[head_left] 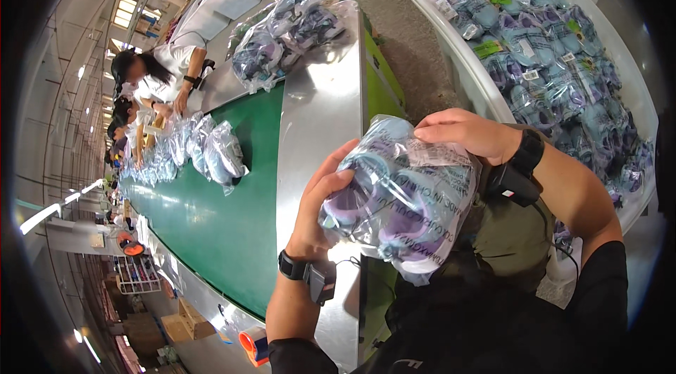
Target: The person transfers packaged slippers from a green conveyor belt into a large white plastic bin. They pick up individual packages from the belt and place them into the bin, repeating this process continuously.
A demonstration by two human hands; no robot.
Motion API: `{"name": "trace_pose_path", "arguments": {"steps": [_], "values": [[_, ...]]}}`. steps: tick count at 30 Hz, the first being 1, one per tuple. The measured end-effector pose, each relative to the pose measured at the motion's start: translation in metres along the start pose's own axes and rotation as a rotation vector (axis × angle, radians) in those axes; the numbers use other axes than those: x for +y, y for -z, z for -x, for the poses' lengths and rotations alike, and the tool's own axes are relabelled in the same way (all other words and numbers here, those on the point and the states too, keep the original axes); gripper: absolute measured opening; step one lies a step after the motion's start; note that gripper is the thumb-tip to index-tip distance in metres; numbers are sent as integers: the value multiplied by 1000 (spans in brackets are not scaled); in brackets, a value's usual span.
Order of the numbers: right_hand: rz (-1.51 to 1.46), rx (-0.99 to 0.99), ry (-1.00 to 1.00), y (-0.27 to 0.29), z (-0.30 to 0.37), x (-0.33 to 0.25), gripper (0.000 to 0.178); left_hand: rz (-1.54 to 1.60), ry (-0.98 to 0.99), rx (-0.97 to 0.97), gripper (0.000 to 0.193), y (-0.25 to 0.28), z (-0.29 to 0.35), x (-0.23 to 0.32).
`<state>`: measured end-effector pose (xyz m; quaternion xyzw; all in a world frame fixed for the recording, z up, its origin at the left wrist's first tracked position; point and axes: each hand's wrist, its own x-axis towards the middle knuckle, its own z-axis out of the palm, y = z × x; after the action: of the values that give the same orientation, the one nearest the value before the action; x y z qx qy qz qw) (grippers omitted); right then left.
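Note:
A clear plastic bag of light blue and purple shoes [405, 198] is held up in front of me, over the table's near edge. Printed text and a pale label show through the film. My left hand [317, 198] grips the bag's left side, thumb on the front and other fingers partly hidden behind it. At the upper right, my right hand [468, 134] holds the bag with its fingers over the edge by the label. Both wrists carry black strapped devices.
Right of me stands a white tub [486, 103] heaped with similar bagged shoes [556, 64]. Left runs a green conveyor belt [204, 226] with a metal border [317, 106]. More bags [289, 36] pile at the far end. Co-workers [172, 64] handle bags [218, 156] along the belt.

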<state>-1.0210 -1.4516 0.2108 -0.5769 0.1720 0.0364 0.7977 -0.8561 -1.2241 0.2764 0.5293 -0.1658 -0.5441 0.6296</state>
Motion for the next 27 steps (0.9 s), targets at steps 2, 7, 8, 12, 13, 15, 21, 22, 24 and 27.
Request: {"name": "trace_pose_path", "arguments": {"steps": [2,7,8,12,13,15,21,22,24,27], "values": [[15,-30,-14,-4,0,-3,43,-27,47,-18,61,-4,0,7],[-105,-69,-34,-5,-3,-2,49,-156,110,-126,58,-22,-11,17],[-151,-65,-21,-1,0,-4,49,-197,77,-137,60,-27,-11,19],[80,55,104,12,16,-25,52,-344,-105,-241,60,-38,-1,24],[101,77,117,16,21,-29,52,-238,-103,-226,60,-25,-2,17],[49,117,153,26,39,-35,50,-149,-111,-193,55,-6,-7,6],[-366,411,451,117,103,-26,40,-311,54,183,41,67,-9,-15],[-466,421,523,142,113,-17,40,-267,58,218,40,82,-13,-20],[-630,494,640,168,107,-4,40,-179,64,314,40,113,-15,-31],[-756,771,717,199,81,13,39,-124,1,398,32,149,-19,-58]]}}
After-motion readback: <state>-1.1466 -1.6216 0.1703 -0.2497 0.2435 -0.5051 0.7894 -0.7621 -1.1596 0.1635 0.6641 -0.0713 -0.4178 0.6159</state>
